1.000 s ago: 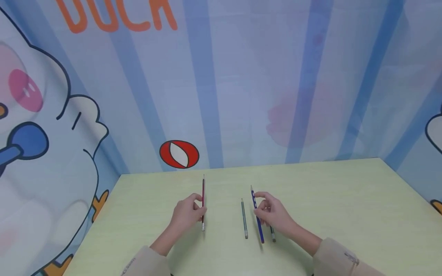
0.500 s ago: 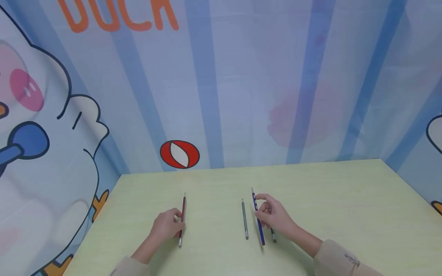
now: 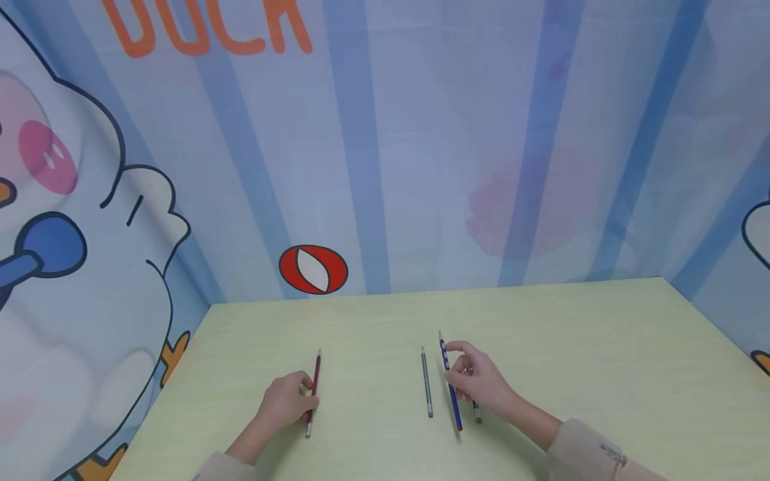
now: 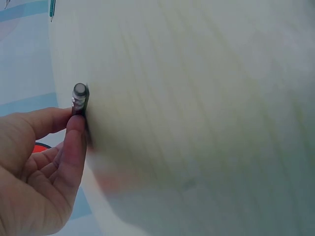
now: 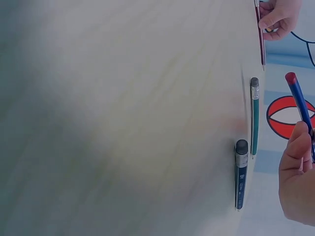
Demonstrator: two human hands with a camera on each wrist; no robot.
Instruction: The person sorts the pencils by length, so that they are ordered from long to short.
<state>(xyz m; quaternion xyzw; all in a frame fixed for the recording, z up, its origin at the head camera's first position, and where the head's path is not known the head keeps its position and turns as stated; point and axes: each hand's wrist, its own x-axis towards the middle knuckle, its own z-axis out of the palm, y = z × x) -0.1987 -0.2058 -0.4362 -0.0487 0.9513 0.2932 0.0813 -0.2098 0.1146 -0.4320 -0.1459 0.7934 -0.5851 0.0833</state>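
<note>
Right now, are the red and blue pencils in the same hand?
No, the left hand pinches the red pencil and the right hand the blue pencil.

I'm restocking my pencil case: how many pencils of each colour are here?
Red pencil: 1, held in the left hand
Blue pencil: 1, held in the right hand
Green pencil: 1, on the table
Dark pencil: 1, on the table
Total: 4

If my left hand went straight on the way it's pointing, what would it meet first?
Beyond the red pencil it holds, the left hand seems to have a free way over the table, likely meeting the striped backdrop first; depth is uncertain.
</note>
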